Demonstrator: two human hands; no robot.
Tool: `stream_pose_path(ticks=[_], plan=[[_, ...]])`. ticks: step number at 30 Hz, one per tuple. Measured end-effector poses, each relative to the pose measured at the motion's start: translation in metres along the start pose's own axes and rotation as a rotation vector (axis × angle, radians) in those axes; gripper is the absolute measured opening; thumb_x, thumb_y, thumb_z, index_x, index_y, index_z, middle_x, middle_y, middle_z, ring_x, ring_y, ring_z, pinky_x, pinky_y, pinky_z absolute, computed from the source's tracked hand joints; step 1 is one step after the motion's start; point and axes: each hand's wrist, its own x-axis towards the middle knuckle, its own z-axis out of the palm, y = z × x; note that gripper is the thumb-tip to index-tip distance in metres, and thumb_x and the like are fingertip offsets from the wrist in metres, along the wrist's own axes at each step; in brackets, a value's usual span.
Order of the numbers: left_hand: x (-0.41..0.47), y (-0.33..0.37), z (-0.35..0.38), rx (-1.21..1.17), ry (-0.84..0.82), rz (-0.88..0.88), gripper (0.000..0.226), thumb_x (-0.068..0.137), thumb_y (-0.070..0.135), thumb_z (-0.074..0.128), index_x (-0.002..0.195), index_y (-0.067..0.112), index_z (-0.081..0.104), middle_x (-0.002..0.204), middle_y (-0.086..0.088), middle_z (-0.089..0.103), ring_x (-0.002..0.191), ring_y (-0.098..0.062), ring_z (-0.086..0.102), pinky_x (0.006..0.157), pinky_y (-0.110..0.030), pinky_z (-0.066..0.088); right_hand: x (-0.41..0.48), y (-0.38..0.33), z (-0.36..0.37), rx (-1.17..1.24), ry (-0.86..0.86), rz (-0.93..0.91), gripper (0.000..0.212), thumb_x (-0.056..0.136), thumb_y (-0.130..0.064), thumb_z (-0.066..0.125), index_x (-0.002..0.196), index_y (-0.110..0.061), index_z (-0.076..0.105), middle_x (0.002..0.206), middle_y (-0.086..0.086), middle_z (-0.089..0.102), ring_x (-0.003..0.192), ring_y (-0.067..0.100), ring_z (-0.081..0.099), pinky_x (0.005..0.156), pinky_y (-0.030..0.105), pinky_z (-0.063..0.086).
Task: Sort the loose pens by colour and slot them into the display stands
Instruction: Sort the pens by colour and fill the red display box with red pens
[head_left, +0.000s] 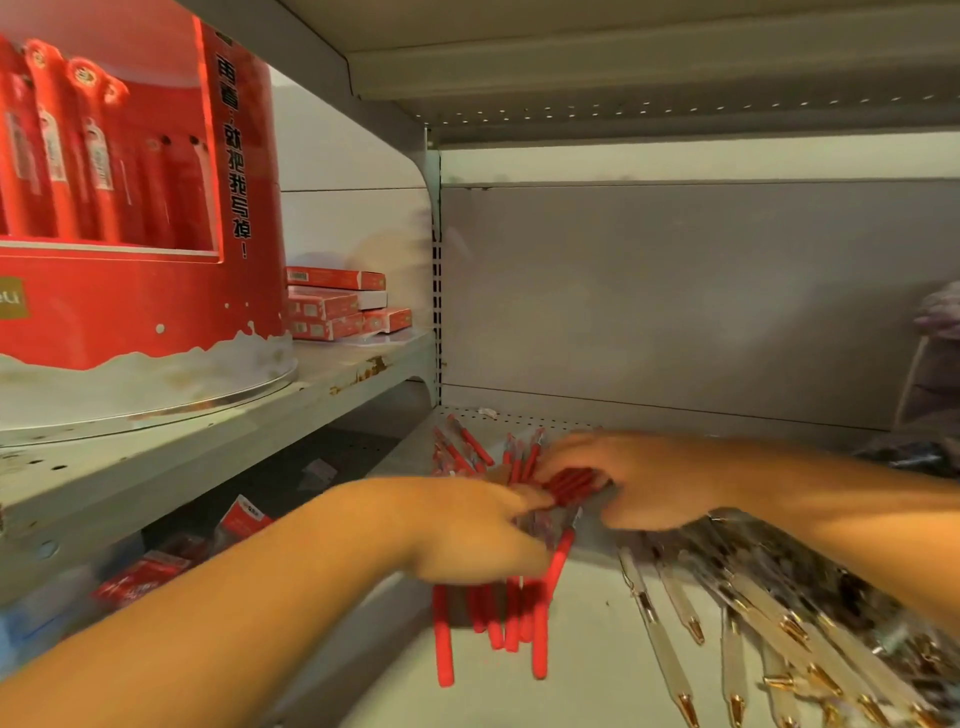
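Note:
My left hand (467, 530) grips a bundle of red pens (498, 618) whose red ends stick out below my palm toward me. My right hand (639, 478) lies just beyond it, fingers curled on a few more red pens (571, 486) between the two hands. Several loose red pens (467, 449) lie on the grey shelf (582, 649) behind the hands. A heap of clear pens with gold tips (779, 634) spreads over the shelf at the right. A round red display stand (119, 208) with red pens slotted in it stands on the upper left shelf.
Small red boxes (337, 304) are stacked beside the stand, against the back wall. Red packets (150, 571) lie on the lower left shelf. An upright post (435, 291) divides the two bays. A shelf overhangs above. Something purple (940, 312) shows at the right edge.

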Motion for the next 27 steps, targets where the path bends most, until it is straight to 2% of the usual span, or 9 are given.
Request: stream_pose_path(ticks=[3, 5, 9, 12, 14, 17, 19, 23, 27], plan=[[0.023, 0.001, -0.005, 0.028, 0.159, -0.095, 0.051, 0.096, 0.049, 0.045, 0.144, 0.035, 0.039, 0.146, -0.001, 0.048, 0.127, -0.026, 0.049, 0.102, -0.033, 0.04, 0.025, 0.032, -0.003, -0.163, 0.007, 0.113, 0.073, 0.081, 0.005, 0.063, 0.14, -0.036, 0.045, 0.131, -0.008, 0.048, 0.121, 0.014, 0.049, 0.097, 0.032, 0.047], [0.039, -0.002, -0.001, 0.071, 0.198, -0.19, 0.059, 0.096, 0.057, 0.043, 0.149, 0.033, 0.033, 0.152, -0.007, 0.041, 0.133, -0.03, 0.044, 0.105, -0.038, 0.04, 0.044, 0.047, 0.001, -0.244, -0.038, 0.129, 0.085, 0.079, 0.003, 0.069, 0.146, -0.039, 0.036, 0.137, -0.004, 0.046, 0.126, 0.022, 0.048, 0.102, 0.041, 0.046], [0.058, -0.016, 0.009, 0.11, 0.298, -0.295, 0.079, 0.084, 0.073, 0.044, 0.15, 0.03, 0.031, 0.158, -0.009, 0.029, 0.14, -0.034, 0.035, 0.109, -0.047, 0.039, 0.076, 0.059, 0.013, -0.276, -0.152, 0.087, 0.095, 0.085, -0.009, 0.071, 0.15, -0.047, 0.014, 0.154, -0.003, 0.03, 0.124, 0.017, 0.048, 0.102, 0.037, 0.044], [0.06, -0.03, 0.017, -0.029, 0.309, -0.317, 0.075, 0.079, 0.078, 0.046, 0.142, 0.037, 0.039, 0.145, -0.002, 0.046, 0.117, -0.023, 0.056, 0.092, -0.035, 0.048, 0.091, 0.061, 0.019, -0.347, -0.21, 0.058, 0.099, 0.086, -0.015, 0.071, 0.154, -0.044, 0.004, 0.165, -0.006, 0.003, 0.144, 0.024, 0.026, 0.116, 0.041, 0.028], [0.058, -0.033, 0.019, -0.103, 0.288, -0.311, 0.067, 0.078, 0.078, 0.048, 0.134, 0.041, 0.045, 0.12, 0.008, 0.058, 0.093, -0.011, 0.059, 0.074, -0.024, 0.044, 0.093, 0.061, 0.017, -0.412, -0.232, 0.058, 0.102, 0.083, -0.014, 0.072, 0.154, -0.042, 0.004, 0.165, -0.007, -0.004, 0.148, 0.026, 0.017, 0.117, 0.043, 0.024], [0.057, -0.035, 0.019, -0.096, 0.297, -0.321, 0.067, 0.077, 0.078, 0.052, 0.128, 0.034, 0.05, 0.107, 0.01, 0.053, 0.084, -0.007, 0.055, 0.073, -0.025, 0.044, 0.09, 0.058, 0.009, -0.421, -0.202, 0.053, 0.091, 0.078, -0.012, 0.076, 0.149, -0.038, 0.026, 0.158, -0.002, 0.026, 0.138, 0.027, 0.036, 0.104, 0.041, 0.041], [0.058, -0.035, 0.02, -0.122, 0.287, -0.334, 0.072, 0.075, 0.077, 0.054, 0.13, 0.031, 0.048, 0.116, 0.007, 0.051, 0.088, -0.009, 0.058, 0.079, -0.029, 0.051, 0.089, 0.059, 0.007, -0.372, -0.146, 0.015, 0.067, 0.075, -0.012, 0.077, 0.13, -0.034, 0.046, 0.128, -0.002, 0.052, 0.11, 0.021, 0.054, 0.082, 0.034, 0.048], [0.059, -0.034, 0.023, -0.11, 0.242, -0.311, 0.089, 0.071, 0.081, 0.049, 0.145, 0.034, 0.037, 0.147, 0.005, 0.037, 0.117, -0.019, 0.051, 0.097, -0.034, 0.046, 0.091, 0.067, 0.007, -0.41, -0.078, -0.019, 0.047, 0.079, -0.017, 0.072, 0.118, -0.034, 0.051, 0.101, -0.011, 0.047, 0.092, 0.011, 0.039, 0.065, 0.03, 0.042], [0.059, -0.035, 0.024, -0.081, 0.208, -0.272, 0.087, 0.075, 0.083, 0.045, 0.148, 0.037, 0.032, 0.158, 0.011, 0.024, 0.134, -0.022, 0.041, 0.106, -0.035, 0.038, 0.094, 0.077, 0.009, -0.484, -0.058, -0.07, 0.03, 0.084, -0.023, 0.066, 0.112, -0.03, 0.056, 0.099, -0.009, 0.053, 0.099, 0.013, 0.038, 0.077, 0.037, 0.047]])
